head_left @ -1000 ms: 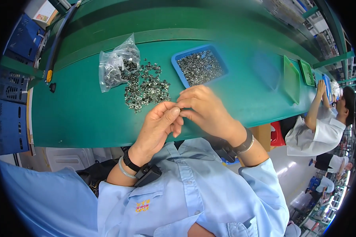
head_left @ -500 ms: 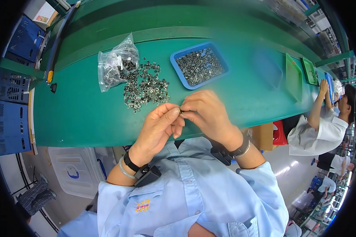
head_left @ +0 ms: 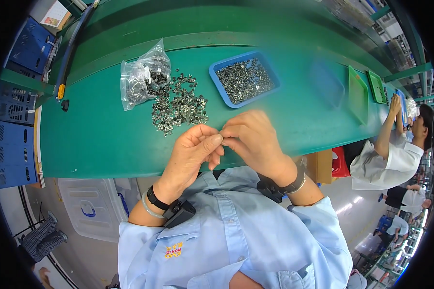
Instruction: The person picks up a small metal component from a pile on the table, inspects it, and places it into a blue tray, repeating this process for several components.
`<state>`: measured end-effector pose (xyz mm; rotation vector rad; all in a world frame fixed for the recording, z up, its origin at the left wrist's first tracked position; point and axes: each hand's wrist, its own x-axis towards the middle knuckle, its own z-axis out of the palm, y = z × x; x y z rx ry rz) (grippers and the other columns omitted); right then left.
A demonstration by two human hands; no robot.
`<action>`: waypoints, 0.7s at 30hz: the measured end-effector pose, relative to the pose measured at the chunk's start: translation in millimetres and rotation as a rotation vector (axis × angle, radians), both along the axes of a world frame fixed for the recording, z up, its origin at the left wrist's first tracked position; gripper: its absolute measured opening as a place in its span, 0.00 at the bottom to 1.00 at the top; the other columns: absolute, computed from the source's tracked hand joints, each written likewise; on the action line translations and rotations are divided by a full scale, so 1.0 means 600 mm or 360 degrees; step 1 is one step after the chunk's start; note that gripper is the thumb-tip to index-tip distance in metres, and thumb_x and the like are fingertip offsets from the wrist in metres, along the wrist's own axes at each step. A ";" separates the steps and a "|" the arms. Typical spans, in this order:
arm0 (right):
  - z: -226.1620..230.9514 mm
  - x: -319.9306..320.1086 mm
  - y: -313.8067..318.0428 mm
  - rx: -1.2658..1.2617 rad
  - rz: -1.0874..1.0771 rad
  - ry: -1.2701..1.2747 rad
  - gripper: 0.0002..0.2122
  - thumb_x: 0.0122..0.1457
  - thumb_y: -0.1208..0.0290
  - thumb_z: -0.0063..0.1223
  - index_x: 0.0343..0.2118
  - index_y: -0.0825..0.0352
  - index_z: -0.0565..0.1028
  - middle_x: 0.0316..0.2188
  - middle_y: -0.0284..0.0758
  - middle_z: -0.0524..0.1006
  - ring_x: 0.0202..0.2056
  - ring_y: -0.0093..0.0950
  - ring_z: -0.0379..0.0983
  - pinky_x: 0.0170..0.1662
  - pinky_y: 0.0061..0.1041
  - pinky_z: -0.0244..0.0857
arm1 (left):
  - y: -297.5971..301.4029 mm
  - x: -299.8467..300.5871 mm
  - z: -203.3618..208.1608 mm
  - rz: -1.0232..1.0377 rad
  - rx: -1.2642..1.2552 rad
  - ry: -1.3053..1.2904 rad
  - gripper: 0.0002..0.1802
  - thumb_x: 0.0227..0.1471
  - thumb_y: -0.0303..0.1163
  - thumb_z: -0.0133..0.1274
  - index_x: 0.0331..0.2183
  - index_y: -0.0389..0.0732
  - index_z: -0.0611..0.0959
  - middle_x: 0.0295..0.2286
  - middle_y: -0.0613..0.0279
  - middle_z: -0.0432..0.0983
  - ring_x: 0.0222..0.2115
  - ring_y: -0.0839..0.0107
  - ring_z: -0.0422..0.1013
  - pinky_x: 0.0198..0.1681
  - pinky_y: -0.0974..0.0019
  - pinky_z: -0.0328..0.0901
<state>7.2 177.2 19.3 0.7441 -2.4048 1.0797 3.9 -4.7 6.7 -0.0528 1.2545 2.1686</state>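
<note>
Left hand (head_left: 194,150): over the table's near edge, fingertips pinched together against the right hand's; what they gripped was too small to make out.
Right hand (head_left: 253,138): just beside the left, fingers curled and meeting its tips at the same spot; grasp closed on something tiny, kind not discernible.
Loose parts (head_left: 179,104): heap of small metal pieces spread on the table, just beyond the hands, toward the middle.
Bag (head_left: 142,79): clear plastic, crumpled, lying at the far left side of the heap and touching it, some metal pieces inside.
Tray (head_left: 216,79): blue, shallow, rectangular, filled with similar metal pieces; beyond the right hand, near the heap but apart from it.
Table (head_left: 96,137): green top, long, curving away to the right.
Green trays (head_left: 358,94): flat, toward the table's right end, well apart from the hands.
Co-worker (head_left: 390,156): in a white top, at the right end of the table, arm raised to it.
Crates (head_left: 9,125): blue, stacked off the table's left edge.
</note>
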 end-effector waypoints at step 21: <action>-0.020 0.012 -0.006 -0.0004 -0.0092 -0.0059 0.08 0.46 0.76 0.60 0.29 0.63 0.74 0.28 0.29 0.72 0.32 0.29 0.69 0.35 0.29 0.59 | 0.003 -0.001 -0.017 0.0011 -0.0102 0.0075 0.09 0.56 0.35 0.51 0.31 0.39 0.74 0.20 0.64 0.72 0.18 0.79 0.68 0.21 0.77 0.61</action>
